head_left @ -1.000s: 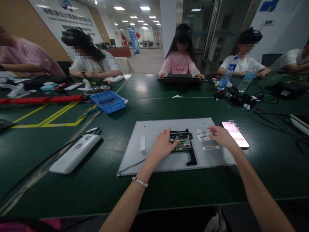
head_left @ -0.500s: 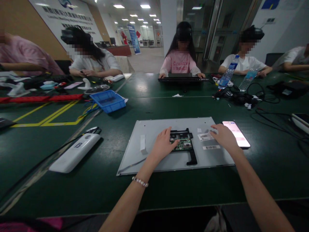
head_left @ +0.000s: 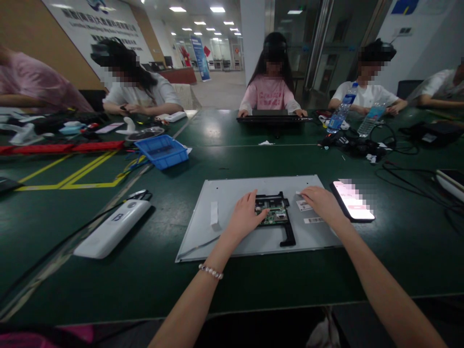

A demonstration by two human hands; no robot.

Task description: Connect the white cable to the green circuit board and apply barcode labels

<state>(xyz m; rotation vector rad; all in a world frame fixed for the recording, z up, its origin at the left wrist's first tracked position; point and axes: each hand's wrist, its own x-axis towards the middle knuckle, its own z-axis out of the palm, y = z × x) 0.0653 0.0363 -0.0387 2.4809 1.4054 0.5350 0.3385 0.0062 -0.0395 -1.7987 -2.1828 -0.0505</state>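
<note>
A grey metal panel [head_left: 232,193] lies flat on the green table in front of me. A small green circuit board in a black frame [head_left: 277,212] sits on its middle. My left hand [head_left: 244,217] rests on the board's left edge, fingers spread and flat. My right hand [head_left: 322,203] lies palm down on the panel's right part, fingers stretched over a white barcode label [head_left: 313,220]. A lit phone [head_left: 353,200] lies just right of that hand.
A white remote-like device [head_left: 112,229] with a cable lies to the left. A blue tray [head_left: 163,151] stands further back left. Water bottles [head_left: 340,113] and tangled cables [head_left: 362,147] are at back right. Several people sit around the table's far side.
My right hand slid left across the panel, away from the phone and over the labels. The left hand stayed on the board.
</note>
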